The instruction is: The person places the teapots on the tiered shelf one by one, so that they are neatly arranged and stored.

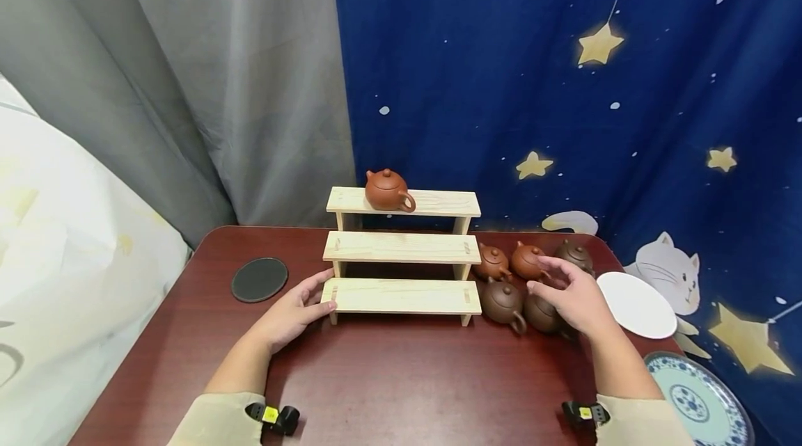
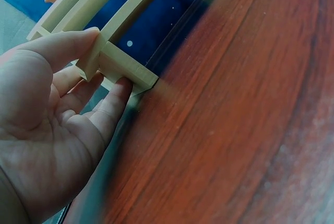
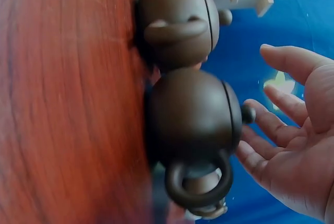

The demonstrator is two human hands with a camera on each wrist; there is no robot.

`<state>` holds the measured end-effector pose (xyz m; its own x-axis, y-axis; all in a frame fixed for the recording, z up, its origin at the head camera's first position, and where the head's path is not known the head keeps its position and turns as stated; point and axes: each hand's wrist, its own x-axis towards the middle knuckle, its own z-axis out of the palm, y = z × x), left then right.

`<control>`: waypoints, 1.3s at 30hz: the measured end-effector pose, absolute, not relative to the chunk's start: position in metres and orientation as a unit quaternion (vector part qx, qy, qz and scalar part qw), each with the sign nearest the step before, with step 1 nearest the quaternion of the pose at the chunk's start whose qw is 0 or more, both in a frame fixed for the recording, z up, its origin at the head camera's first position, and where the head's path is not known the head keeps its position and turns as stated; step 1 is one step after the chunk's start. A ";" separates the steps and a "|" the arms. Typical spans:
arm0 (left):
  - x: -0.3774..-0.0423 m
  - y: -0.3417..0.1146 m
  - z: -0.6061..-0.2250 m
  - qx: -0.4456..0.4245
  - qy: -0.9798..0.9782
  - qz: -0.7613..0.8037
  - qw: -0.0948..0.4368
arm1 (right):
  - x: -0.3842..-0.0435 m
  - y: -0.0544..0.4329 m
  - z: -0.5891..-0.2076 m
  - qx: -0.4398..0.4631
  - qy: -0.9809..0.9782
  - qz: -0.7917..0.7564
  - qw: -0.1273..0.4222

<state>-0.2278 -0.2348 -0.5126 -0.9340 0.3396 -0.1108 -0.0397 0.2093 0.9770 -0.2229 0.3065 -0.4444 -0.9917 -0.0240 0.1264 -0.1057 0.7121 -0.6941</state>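
Note:
A three-tier wooden stand (image 1: 401, 295) stands mid-table. My left hand (image 1: 288, 317) grips its lower left end, with the thumb on the lowest board (image 2: 112, 31) and fingers around the leg (image 2: 125, 67). One reddish-brown teapot (image 1: 385, 190) sits on the top tier. To the right of the stand cluster several teapots, among them two reddish ones (image 1: 491, 263) and dark brown ones (image 1: 501, 301). Above this group is my right hand (image 1: 576, 296), fingers spread and slightly bent, holding nothing. In the right wrist view its fingers are near the lid knob of a dark teapot (image 3: 195, 119).
A round black coaster (image 1: 260, 280) lies left of the stand. At the table's right edge are a white dish (image 1: 635, 305) and a blue-patterned plate (image 1: 698, 397). Grey and blue curtains (image 1: 464, 70) hang behind the dark red table (image 1: 413, 383).

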 end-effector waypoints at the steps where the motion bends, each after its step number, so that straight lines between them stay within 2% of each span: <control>1: -0.228 -0.234 -0.513 0.099 0.762 0.621 0.153 | -0.223 0.309 -0.445 0.031 -0.925 0.374 0.055; 8: -0.229 -0.234 -0.513 0.099 0.763 0.621 0.150 | -0.222 0.323 -0.459 0.020 -0.918 0.395 0.022; 15: -0.226 -0.235 -0.511 0.094 0.768 0.616 0.152 | -0.217 0.331 -0.480 0.038 -0.915 0.398 -0.050; 22: -0.227 -0.235 -0.512 0.098 0.766 0.617 0.150 | -0.214 0.336 -0.485 0.041 -0.919 0.386 -0.070; 28: -0.228 -0.235 -0.512 0.096 0.766 0.617 0.150 | -0.214 0.338 -0.481 0.050 -0.928 0.362 -0.068; 39: -0.228 -0.235 -0.512 0.100 0.764 0.619 0.149 | -0.208 0.329 -0.446 0.065 -0.922 0.381 -0.006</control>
<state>-0.2278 -0.2349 -0.5121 -0.9354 0.3378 -0.1046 -0.0321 0.2135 0.9764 -0.2079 0.3292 -0.4462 -0.9915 -0.1245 0.0389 -0.1156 0.7005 -0.7042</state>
